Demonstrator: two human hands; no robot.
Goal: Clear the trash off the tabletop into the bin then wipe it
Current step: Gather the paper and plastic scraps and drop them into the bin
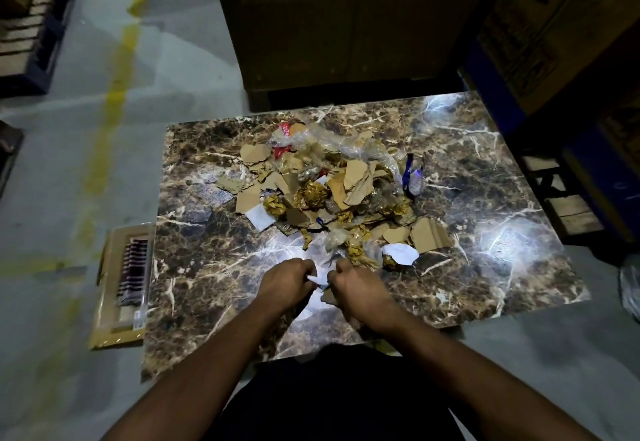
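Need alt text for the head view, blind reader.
Two hands, left hand and right hand, pinch paper scraps at the near edge of a marble tabletop; a trash pile of cardboard and wrappers lies beyond.

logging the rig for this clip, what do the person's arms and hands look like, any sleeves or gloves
Both arms are bare to beyond the frame edge, no sleeves showing. The left hand and right hand have no gloves, and no rings, watch or bands are visible. Dark clothing shows below, at the body.

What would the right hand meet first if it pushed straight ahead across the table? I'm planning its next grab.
Probably the crumpled gold wrappers at the pile's near edge, just ahead of the right hand; depth is unclear.
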